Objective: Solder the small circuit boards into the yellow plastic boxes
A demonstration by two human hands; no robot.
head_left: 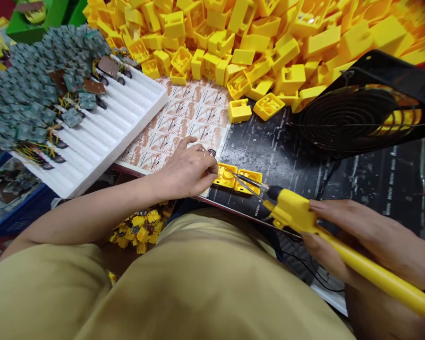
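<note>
My right hand (343, 226) grips a yellow soldering iron (293, 208) with a dark collar and a thin metal guide beside its tip. The tip is over a small open yellow plastic case (248, 182), whose two halves lie side by side at the bench's front edge. My left hand (191, 167) wears a ring; its thumb and index finger close at the left end of the case, hiding that part. Just behind these fingers is a small round black-rimmed part (211, 152).
Many yellow cases (241, 56) are heaped at the back. A white foam tray (127, 127) at left carries green circuit boards (35, 85) with wires. A black fan (361, 108) stands at right. More yellow pieces (141, 229) lie below the bench edge.
</note>
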